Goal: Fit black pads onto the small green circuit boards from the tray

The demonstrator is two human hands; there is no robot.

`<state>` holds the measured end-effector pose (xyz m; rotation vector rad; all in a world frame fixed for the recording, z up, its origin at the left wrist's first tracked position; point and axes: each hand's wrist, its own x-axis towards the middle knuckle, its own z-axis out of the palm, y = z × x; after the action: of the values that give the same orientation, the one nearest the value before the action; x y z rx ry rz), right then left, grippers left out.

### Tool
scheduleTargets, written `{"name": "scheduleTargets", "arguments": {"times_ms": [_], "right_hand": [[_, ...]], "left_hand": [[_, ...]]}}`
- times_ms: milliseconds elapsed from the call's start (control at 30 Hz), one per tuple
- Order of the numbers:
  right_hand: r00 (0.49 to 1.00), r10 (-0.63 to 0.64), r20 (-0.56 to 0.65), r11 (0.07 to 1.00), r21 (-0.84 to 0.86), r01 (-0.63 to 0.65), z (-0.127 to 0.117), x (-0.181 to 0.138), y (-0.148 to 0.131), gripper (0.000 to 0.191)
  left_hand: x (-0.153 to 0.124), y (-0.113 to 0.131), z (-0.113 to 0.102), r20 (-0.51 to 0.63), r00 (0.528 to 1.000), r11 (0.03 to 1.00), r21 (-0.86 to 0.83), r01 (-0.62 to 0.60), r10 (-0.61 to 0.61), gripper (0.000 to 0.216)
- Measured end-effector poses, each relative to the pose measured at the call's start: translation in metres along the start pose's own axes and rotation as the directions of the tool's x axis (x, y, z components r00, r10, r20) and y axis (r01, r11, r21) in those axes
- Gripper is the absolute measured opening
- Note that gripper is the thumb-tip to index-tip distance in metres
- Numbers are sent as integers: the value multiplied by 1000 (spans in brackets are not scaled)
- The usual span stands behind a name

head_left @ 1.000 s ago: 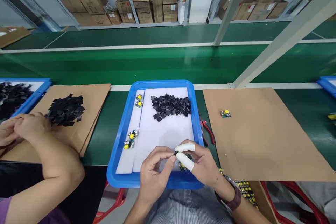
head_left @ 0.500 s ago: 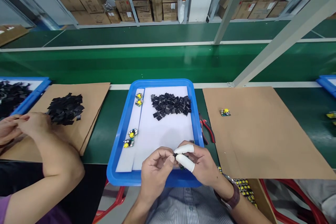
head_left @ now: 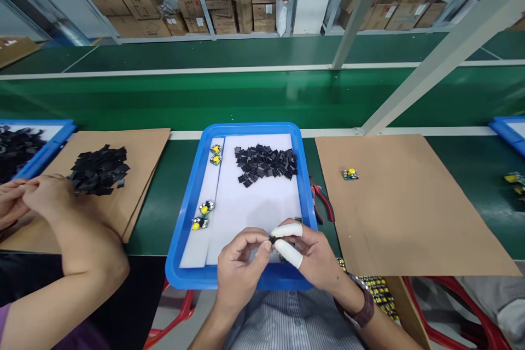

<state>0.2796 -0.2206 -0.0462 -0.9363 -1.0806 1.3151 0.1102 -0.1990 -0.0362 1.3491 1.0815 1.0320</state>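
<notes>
Striped shirt and watch: grey striped shirt (head_left: 297,320) at the bottom centre; brown-strapped wristwatch (head_left: 364,310) on the right wrist.
Open carton: brown cardboard carton (head_left: 404,306) at the lower right, holding rows of yellow-topped boards (head_left: 377,291).
Left hand: the bare left hand (head_left: 241,262), lower centre, pinches thumb and forefinger closed on a small black piece (head_left: 272,239).
Right hand: the right hand (head_left: 318,257), two digits in white finger covers (head_left: 289,252), closes its tips on the same piece from the right.
Held piece: between both sets of fingertips, over the tray's lower part, mostly hidden.
Under the right hand: a partly covered circuit board (head_left: 282,257).
Tray: blue plastic tray (head_left: 175,249) with white lining, centre; two pairs of small circuit boards with yellow round parts (head_left: 199,222) along its left side; a heap of flat black rectangular pieces (head_left: 266,162) in its upper half.
Right of tray: red-and-black-handled pliers (head_left: 324,202); brown cardboard sheet (head_left: 410,208) bearing one yellow-topped board (head_left: 350,174).
Left of frame: a co-worker's hands (head_left: 51,195) beside another black heap (head_left: 99,169) on cardboard.
Beyond: green belt (head_left: 246,98) across the frame; shelved cartons (head_left: 217,5) along the top.
</notes>
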Motion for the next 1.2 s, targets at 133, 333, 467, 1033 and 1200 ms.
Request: {"name": "scheduleTargets", "arguments": {"times_ms": [133, 333, 467, 1033, 1200], "right_hand": [[991, -129, -23, 971, -206, 122, 0, -2, 0, 32], [926, -366, 95, 780, -511, 361, -1, -9, -1, 44], [918, -377, 124, 741, -554, 379, 1, -10, -4, 45], [959, -282, 13, 808, -535, 245, 5, -15, 2, 36], [960, -281, -2, 802, -549, 234, 4, -16, 2, 38]], "left_hand": [[2, -2, 0, -21, 999, 999, 18, -29, 29, 5], [0, -8, -6, 56, 994, 989, -111, 97, -91, 18], [-4, -12, -10, 124, 981, 957, -231, 175, -150, 22], [-2, -2, -4, 62, 989, 981, -136, 140, -133, 20], [-3, -4, -4, 23, 988, 977, -147, 157, -155, 16]]}}
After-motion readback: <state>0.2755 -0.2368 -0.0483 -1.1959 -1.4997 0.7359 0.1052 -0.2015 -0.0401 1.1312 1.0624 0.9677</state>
